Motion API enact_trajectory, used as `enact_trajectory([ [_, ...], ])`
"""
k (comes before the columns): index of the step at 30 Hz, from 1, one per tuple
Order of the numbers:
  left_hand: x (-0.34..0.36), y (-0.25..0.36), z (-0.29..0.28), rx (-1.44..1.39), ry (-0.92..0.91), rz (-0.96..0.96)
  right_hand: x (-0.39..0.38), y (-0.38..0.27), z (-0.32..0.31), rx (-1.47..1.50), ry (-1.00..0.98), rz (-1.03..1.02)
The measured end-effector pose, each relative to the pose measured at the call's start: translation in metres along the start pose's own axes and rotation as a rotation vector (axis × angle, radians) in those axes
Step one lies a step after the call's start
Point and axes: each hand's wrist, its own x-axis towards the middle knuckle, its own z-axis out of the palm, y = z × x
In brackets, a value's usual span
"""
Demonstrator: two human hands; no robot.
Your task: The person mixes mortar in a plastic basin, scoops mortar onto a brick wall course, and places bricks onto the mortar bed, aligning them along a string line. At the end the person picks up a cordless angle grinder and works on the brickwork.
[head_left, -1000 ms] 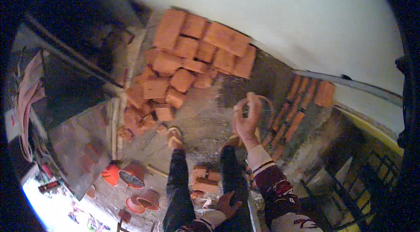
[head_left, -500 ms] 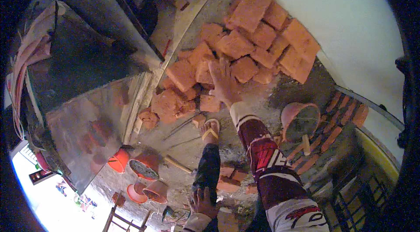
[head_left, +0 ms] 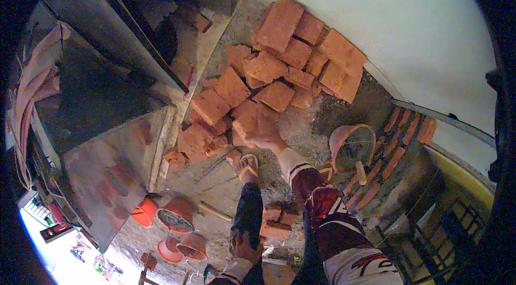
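My right hand (head_left: 260, 134) reaches forward from the maroon-and-white sleeve and grips a broken orange brick (head_left: 243, 115) on the near edge of the brick pile (head_left: 282, 24). My left hand (head_left: 243, 247) rests low on my left thigh, its fingers apart and holding nothing. Just below the pile, my sandalled left foot (head_left: 248, 169) stands on the dusty floor. Right of my right arm sits a bucket (head_left: 352, 148) containing grey material and a wooden-handled tool (head_left: 361, 173).
Laid rows of bricks (head_left: 399, 150) run along the right. Orange buckets (head_left: 145, 212), a long-handled tool (head_left: 214, 211) and a small brick stack (head_left: 278, 224) lie low in view. A white wall (head_left: 419, 43) bounds the pile; dark metal bars (head_left: 446, 236) stand lower right.
My right hand went from over the bucket to the pile, fingers spread half a second ago, and has now closed on a brick. The camera view has shifted as well.
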Motion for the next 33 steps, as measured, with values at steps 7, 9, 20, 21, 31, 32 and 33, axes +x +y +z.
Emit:
enact_trajectory([
  [7,0.019,-0.005,-0.006,-0.016,-0.062,-0.003,-0.083,0.046,0.047,1.191,0.002,0.177],
  [9,0.027,-0.005,-0.007,0.062,0.015,0.077,-0.108,0.063,0.051,1.301,0.057,0.284],
  [20,0.054,-0.008,-0.011,0.212,0.129,0.133,-0.309,0.105,-0.012,1.209,0.392,0.285],
  [21,0.052,-0.006,-0.010,0.208,0.125,0.116,-0.329,0.111,-0.022,1.140,0.453,0.236],
  [31,-0.009,0.069,0.068,0.262,0.299,0.419,-0.578,0.181,-0.241,0.830,1.252,0.133],
  [32,-0.026,0.089,0.077,0.111,0.233,0.512,-0.584,0.204,-0.266,0.785,1.314,0.119],
  [33,-0.047,0.112,0.092,-0.131,0.104,0.569,-0.583,0.230,-0.289,0.740,1.365,0.103],
])
